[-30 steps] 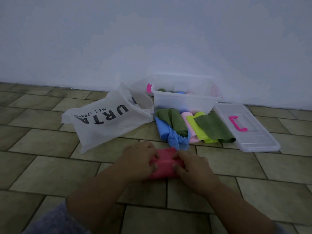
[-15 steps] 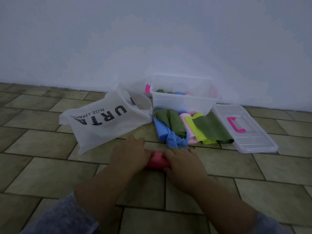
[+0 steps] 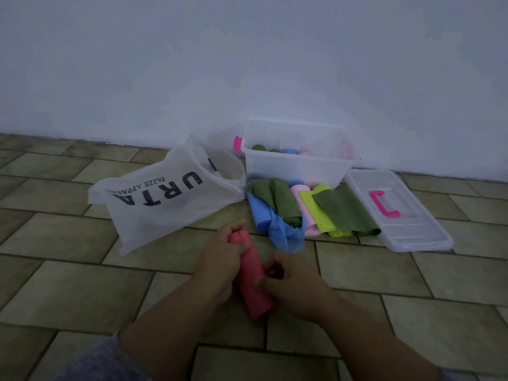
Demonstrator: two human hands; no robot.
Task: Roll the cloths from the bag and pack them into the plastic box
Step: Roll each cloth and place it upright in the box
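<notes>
A rolled pink-red cloth [image 3: 251, 273] is lifted off the floor, pointing away from me. My left hand [image 3: 222, 257] grips its far end, and my right hand [image 3: 291, 281] curls round its middle from the right. Behind them lies a pile of loose cloths: blue [image 3: 270, 226], dark green [image 3: 277, 198], pale pink [image 3: 306, 213], lime [image 3: 320, 213] and another dark green [image 3: 345, 209]. The clear plastic box [image 3: 297, 167] stands by the wall with several rolled cloths inside. The white bag [image 3: 165, 199] lies on its side to the left, mouth toward the box.
The box's clear lid [image 3: 404, 224] with a pink handle lies on the floor to the right of the cloths. A white wall [image 3: 247, 64] runs right behind the box. The floor [image 3: 68, 284] is tiled.
The pink-red cloth went from being rolled flat on the floor under both hands to a finished roll, turned lengthwise and lifted in both hands.
</notes>
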